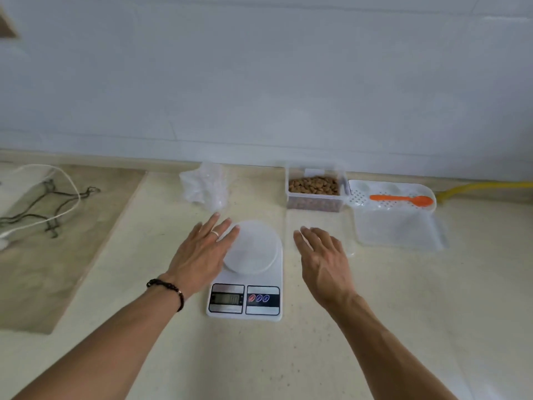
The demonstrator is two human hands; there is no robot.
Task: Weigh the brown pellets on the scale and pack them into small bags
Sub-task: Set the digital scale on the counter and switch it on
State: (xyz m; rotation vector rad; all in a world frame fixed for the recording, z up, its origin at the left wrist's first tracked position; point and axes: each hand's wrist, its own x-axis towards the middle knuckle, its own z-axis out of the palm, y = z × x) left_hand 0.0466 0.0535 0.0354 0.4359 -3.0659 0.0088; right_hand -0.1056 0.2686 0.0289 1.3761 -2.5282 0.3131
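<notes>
Behind the scale (245, 272), those loose pellets (313, 185) need scooping with the spoon (402, 200); both hands, left (202, 249) and right (323, 258), hover flat, empty.

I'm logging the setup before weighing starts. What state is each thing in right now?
Scale: platform bare, display unreadable.
Pellet container: open, filled with brown pellets.
Container lid: off, flat on the counter.
Orange spoon: unused, lying on the perforated tray.
Small bags: bunched, unfilled.
Left hand: open, fingers over the scale's edge.
Right hand: open, holding nothing.
</notes>
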